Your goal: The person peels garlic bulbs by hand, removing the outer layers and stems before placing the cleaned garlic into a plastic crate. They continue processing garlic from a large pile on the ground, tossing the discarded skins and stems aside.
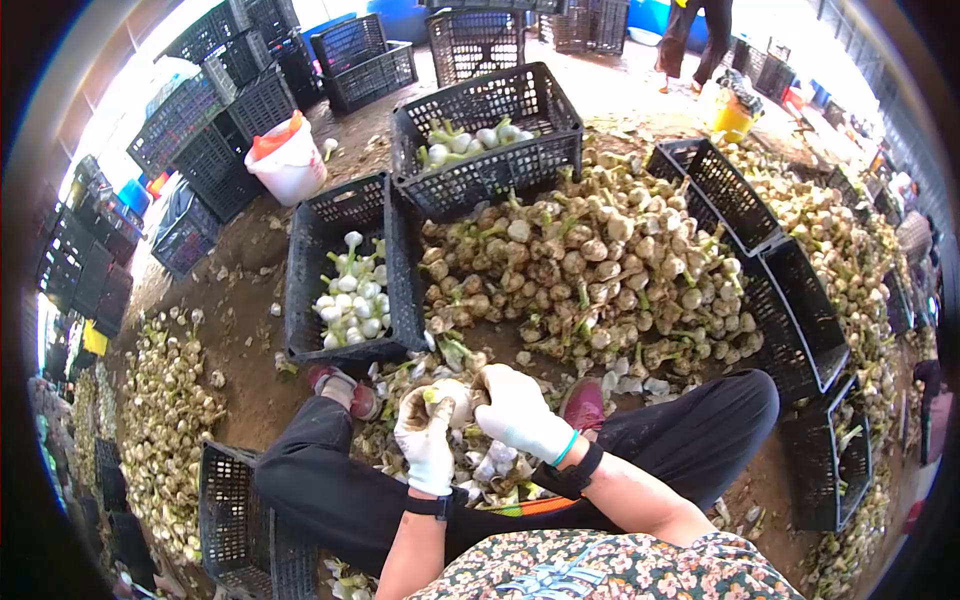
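Note:
Between my gloved hands, above my lap, is a whitish garlic bulb (455, 403) with its cut stem end facing left. My left hand (424, 435) is wrapped round the bulb's left side, thumb and fingers curled. My right hand (515, 405) closes on its right side, and the fingertips are partly hidden. Loose peelings (495, 465) lie beneath both hands. Ahead is a heap of dirty, unpeeled garlic (600, 270). Cleaned white bulbs (355, 300) lie in the black crate (303, 270) at front left.
Another black crate (490, 165) behind holds several cleaned bulbs. Black crates (790, 320) line the heap's right side. A crate (235, 520) stands by my left knee. A white bucket (290, 170) and stacked crates are at back left. A person's legs (695, 40) show at the back.

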Motion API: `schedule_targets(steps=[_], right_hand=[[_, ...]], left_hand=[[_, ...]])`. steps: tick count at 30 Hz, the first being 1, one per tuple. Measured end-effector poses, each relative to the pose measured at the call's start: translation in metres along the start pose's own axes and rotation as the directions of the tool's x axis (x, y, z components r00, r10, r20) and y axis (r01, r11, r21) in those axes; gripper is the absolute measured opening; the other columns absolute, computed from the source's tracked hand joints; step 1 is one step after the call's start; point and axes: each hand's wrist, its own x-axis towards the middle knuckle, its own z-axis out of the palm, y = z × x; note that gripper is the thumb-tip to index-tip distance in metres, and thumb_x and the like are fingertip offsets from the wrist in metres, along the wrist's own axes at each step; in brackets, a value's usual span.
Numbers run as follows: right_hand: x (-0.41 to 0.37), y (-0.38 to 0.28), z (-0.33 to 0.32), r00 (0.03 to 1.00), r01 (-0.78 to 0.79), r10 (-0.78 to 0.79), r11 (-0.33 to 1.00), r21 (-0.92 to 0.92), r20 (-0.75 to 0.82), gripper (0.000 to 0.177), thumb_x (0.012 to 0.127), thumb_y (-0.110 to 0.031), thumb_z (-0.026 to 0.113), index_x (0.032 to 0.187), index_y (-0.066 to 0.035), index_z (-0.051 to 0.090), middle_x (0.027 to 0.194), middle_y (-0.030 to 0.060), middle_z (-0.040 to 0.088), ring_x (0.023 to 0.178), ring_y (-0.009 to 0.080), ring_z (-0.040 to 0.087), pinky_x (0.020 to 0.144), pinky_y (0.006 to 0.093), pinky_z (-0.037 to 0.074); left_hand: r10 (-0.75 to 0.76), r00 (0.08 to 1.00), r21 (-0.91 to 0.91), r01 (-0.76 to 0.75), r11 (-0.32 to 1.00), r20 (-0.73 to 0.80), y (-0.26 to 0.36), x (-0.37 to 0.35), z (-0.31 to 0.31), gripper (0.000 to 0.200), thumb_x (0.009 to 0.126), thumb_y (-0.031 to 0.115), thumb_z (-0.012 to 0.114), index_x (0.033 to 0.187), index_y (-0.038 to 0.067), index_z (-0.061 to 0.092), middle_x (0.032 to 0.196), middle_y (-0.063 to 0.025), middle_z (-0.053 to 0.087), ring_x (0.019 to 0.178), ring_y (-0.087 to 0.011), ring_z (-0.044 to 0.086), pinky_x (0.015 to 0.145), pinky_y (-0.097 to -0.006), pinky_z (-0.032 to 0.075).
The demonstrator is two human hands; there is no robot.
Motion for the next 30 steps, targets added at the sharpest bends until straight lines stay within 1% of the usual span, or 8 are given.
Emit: schedule_targets(steps=[7,13,17,19,20,21,24,30], right_hand=[[-0.007,-0.009,-0.004,1.000,-0.013,0.011,0.997,0.079,0.020,0.018,0.076,-0.011,0.058,0.090,0.000,0.062,0.090,0.0236,0.062,0.090,0.0403,0.062,0.078,0.0454,0.049],[0.008,0.069,0.004,0.963,-0.167,0.143,0.982,-0.090,-0.229,0.024,0.075,-0.015,0.058,0.093,-0.001,0.064,0.094,0.0227,0.064,0.091,0.0424,0.061,0.080,0.0472,0.049],[0.009,0.096,-0.005,0.957,-0.281,0.284,0.958,-0.061,0.049,0.027,0.078,-0.016,0.061,0.100,-0.001,0.065,0.099,0.0224,0.067,0.096,0.0376,0.064,0.083,0.0422,0.051],[0.006,0.064,-0.006,0.950,-0.279,0.196,0.882,0.379,0.242,0.035,0.081,-0.015,0.067,0.112,0.000,0.064,0.107,0.0197,0.068,0.103,0.0295,0.066,0.088,0.0371,0.051],[0.005,0.044,-0.004,0.936,-0.346,0.184,0.633,0.693,0.300,0.051,0.079,-0.004,0.067,0.129,0.002,0.056,0.111,0.0106,0.068,0.106,0.0145,0.062,0.092,0.0299,0.050],[0.005,0.036,-0.002,0.975,-0.192,0.038,0.644,0.740,0.219,0.049,0.081,-0.009,0.070,0.126,0.003,0.055,0.115,0.0120,0.066,0.101,0.0157,0.063,0.089,0.0302,0.050],[0.002,-0.006,-0.005,0.987,-0.152,0.118,0.917,0.370,0.113,0.029,0.083,-0.009,0.068,0.109,0.002,0.063,0.105,0.0133,0.068,0.091,0.0159,0.062,0.082,0.0309,0.050],[0.001,0.000,0.008,0.989,-0.141,0.103,0.881,0.452,0.107,0.030,0.080,-0.014,0.074,0.105,0.001,0.065,0.093,0.0113,0.066,0.084,0.0197,0.063,0.080,0.0316,0.050]], left_hand=[[0.038,0.998,0.003,-0.038,0.999,0.048,-0.004,0.002,0.001,0.025,0.087,0.003,0.070,0.110,0.002,0.060,0.104,-0.0054,0.066,0.094,-0.0135,0.063,0.085,-0.0279,0.051],[-0.136,0.951,-0.489,0.262,0.832,0.279,0.024,0.000,-0.002,0.023,0.092,0.011,0.066,0.113,0.003,0.059,0.111,-0.0125,0.066,0.100,-0.0242,0.066,0.085,-0.0359,0.055],[-0.064,0.972,-0.676,0.204,0.708,0.226,0.030,0.010,0.002,0.034,0.094,0.020,0.064,0.122,0.002,0.054,0.133,-0.0160,0.057,0.117,-0.0286,0.059,0.099,-0.0415,0.049],[-0.055,0.968,-0.637,0.204,0.743,0.246,0.025,0.012,0.004,0.036,0.094,0.019,0.064,0.124,0.002,0.053,0.132,-0.0155,0.058,0.115,-0.0277,0.059,0.098,-0.0410,0.049],[-0.054,0.964,-0.595,0.205,0.777,0.261,0.020,0.011,0.003,0.038,0.094,0.018,0.064,0.126,0.002,0.053,0.130,-0.0150,0.058,0.114,-0.0268,0.059,0.098,-0.0405,0.049],[-0.064,0.963,-0.591,0.211,0.778,0.260,0.012,0.009,0.000,0.038,0.094,0.018,0.064,0.126,0.002,0.053,0.130,-0.0150,0.058,0.114,-0.0268,0.059,0.098,-0.0405,0.049],[-0.102,0.988,-0.310,0.135,0.941,0.120,0.009,0.006,0.010,0.031,0.095,0.012,0.060,0.124,0.005,0.052,0.116,-0.0088,0.060,0.105,-0.0205,0.060,0.089,-0.0385,0.052],[-0.202,0.970,-0.347,0.144,0.927,-0.136,-0.008,0.018,0.000,0.026,0.089,0.007,0.069,0.112,0.005,0.057,0.106,-0.0069,0.063,0.095,-0.0198,0.063,0.084,-0.0353,0.054]])
